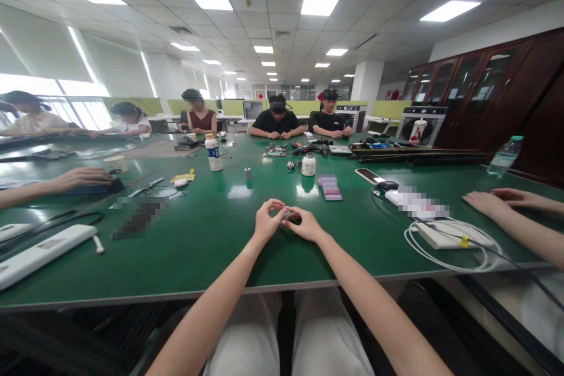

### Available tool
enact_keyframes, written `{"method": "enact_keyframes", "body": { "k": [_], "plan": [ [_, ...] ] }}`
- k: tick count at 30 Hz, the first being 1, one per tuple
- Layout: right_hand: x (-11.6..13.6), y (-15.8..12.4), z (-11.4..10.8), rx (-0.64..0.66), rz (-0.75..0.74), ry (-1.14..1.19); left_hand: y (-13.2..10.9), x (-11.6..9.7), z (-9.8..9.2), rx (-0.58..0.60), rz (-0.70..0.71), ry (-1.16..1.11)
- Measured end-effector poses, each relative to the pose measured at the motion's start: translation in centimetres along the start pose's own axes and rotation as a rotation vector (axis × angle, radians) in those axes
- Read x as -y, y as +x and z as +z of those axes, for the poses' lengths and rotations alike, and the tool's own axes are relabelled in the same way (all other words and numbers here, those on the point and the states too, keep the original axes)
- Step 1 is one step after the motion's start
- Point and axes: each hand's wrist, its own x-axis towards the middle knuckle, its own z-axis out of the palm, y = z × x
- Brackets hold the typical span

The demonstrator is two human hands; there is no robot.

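My left hand [267, 220] and my right hand [304, 224] meet above the green table, fingertips pinched together. Between them is a small shiny object [286, 211], mostly hidden by the fingers and too small to name. Beyond my hands stands a small silver cylinder [247, 173]. Several small metal pieces [291, 165] lie further back, beside a white jar [308, 164]. To the right of the jar lies a phone-like slab [330, 187], blurred over.
The green table [211, 258] carries a milk bottle [214, 153], a white-screened phone [369, 176], a power strip [48, 255] and a coiled white cable [453, 247]. A clear bottle [505, 155] stands right. Co-workers' hands rest at both sides; several people sit opposite.
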Motion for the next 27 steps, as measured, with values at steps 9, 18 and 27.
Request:
{"method": "enact_keyframes", "body": {
  "k": [9, 18, 27],
  "plan": [
    [-0.2, 0.0, 0.1, -0.013, -0.001, -0.004, 0.0, 0.0, -0.2, 0.035, -0.007, 0.001],
    [-0.1, 0.1, 0.1, -0.009, 0.007, -0.016, 0.1, -0.6, -0.5, 0.031, 0.022, 0.106],
    [0.3, -0.1, 0.1, -0.024, -0.01, -0.051, 0.0, -1.4, -0.8, -0.011, 0.072, 0.215]
  ]
}}
